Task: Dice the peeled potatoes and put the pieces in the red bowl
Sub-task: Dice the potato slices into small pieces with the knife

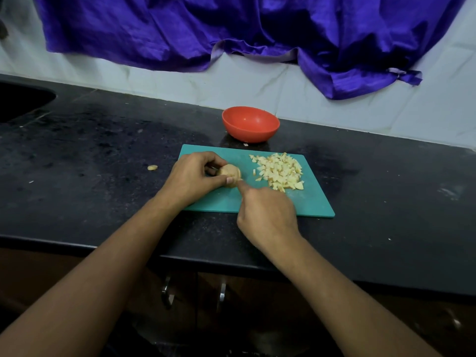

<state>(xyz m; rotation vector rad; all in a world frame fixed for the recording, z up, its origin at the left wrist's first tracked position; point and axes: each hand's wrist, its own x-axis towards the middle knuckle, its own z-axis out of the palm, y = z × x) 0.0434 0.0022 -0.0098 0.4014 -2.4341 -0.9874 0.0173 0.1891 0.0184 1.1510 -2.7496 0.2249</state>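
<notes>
Potato (231,173), cut face pointing right, left hand (193,176) holding

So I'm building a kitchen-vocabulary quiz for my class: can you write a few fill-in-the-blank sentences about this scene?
1. On the cutting board, the diced pieces are piled on the ____ half.
2. The red bowl is ____.
3. A stray piece lies on the counter, to the board's ____.

Missing words: right; empty; left.
</notes>
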